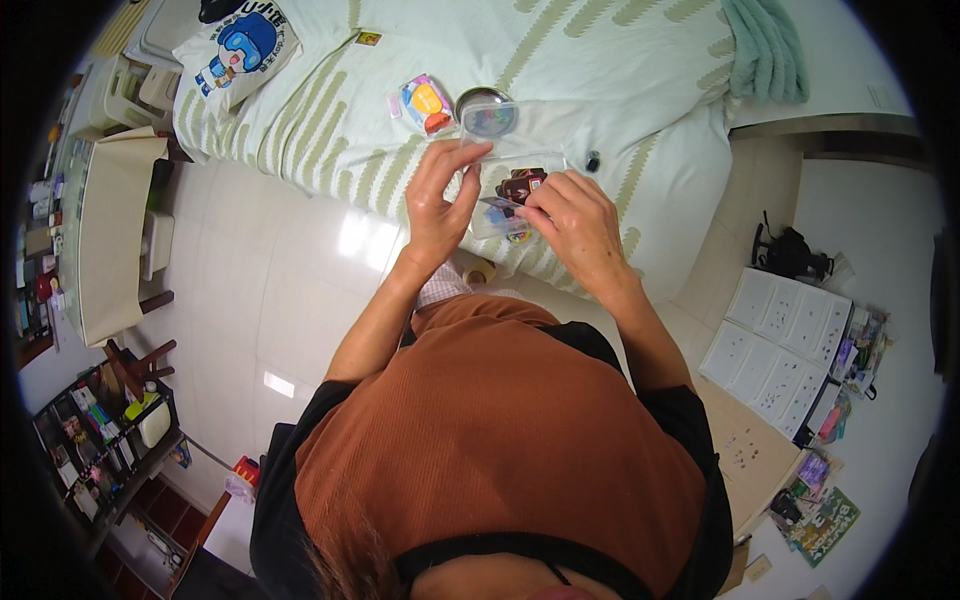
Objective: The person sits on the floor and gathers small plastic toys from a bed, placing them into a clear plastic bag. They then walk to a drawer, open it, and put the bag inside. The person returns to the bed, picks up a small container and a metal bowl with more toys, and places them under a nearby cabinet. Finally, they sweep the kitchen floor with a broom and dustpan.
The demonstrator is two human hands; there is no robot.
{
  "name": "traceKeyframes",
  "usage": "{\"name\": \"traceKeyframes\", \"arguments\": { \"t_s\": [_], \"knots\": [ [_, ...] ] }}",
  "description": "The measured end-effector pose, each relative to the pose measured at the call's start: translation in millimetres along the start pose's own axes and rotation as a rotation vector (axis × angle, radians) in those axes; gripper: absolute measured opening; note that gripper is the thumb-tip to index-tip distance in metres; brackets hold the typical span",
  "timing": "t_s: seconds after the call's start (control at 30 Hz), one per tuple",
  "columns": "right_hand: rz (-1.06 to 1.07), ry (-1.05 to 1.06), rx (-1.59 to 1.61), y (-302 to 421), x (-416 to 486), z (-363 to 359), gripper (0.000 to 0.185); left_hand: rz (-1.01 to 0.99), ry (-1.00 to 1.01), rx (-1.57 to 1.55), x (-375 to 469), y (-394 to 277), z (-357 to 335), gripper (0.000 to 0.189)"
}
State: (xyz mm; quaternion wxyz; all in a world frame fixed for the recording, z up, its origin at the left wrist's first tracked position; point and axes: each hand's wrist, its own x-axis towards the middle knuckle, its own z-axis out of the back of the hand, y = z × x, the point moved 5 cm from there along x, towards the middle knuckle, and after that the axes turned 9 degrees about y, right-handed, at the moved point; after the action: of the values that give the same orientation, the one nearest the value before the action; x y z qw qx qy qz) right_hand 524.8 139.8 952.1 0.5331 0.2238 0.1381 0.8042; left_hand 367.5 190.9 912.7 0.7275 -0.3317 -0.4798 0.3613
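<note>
A clear plastic box (555, 161) with its lid (536, 116) raised lies at the near edge of the bed. My left hand (439, 199) grips its left side, fingers and thumb around the hinge area. Over the box, my right hand (577, 225) pinches a small flat piece (501, 202) between thumb and fingers; its kind is too small to tell. Inside are a dark brown packet (517, 185) and a blue item (495, 216), partly covered. Behind the lid sits a round metal dish (472, 94), partly seen through the plastic.
A colourful soft pack (426, 103) and a small black object (593, 160) lie on the bed cover (645, 67). A printed bag (244, 56) rests at the far left. White trays with small pieces (780, 330) stand on a wooden table (742, 480) at right.
</note>
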Motion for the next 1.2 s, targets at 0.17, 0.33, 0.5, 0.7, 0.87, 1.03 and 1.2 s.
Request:
{"name": "traceKeyframes", "arguments": {
  "t_s": [0.17,0.33,0.5,0.7,0.87,1.03,1.2],
  "knots": [
    [0.020,-0.138,0.019,-4.8,0.0,12.3,0.011,0.096,0.018,-0.141,-0.6,7.1,-8.9,0.027],
    [-0.225,-0.325,0.171,-42.9,-8.6,31.1,0.015,0.213,0.041,-0.297,0.1,20.0,-15.9,0.029],
    [-0.460,-0.205,0.863,-75.0,3.6,-0.5,0.028,0.291,0.101,-0.623,5.3,25.2,-25.1,0.031],
    [-0.545,-0.177,1.469,-82.2,4.7,-26.1,0.033,0.328,0.209,-0.781,9.1,21.4,-36.9,0.058],
    [-0.624,-0.293,1.511,-89.7,12.3,-29.7,0.033,0.266,0.307,-0.822,1.5,22.0,-39.4,0.098],
    [-0.398,-0.246,1.500,-84.2,22.5,-14.5,0.033,0.336,0.371,-0.697,-0.7,25.4,-34.9,0.110],
    [-0.118,0.031,1.228,-72.3,24.5,16.4,0.037,0.384,0.344,-0.809,9.6,29.2,-28.6,0.096]
  ]
}}
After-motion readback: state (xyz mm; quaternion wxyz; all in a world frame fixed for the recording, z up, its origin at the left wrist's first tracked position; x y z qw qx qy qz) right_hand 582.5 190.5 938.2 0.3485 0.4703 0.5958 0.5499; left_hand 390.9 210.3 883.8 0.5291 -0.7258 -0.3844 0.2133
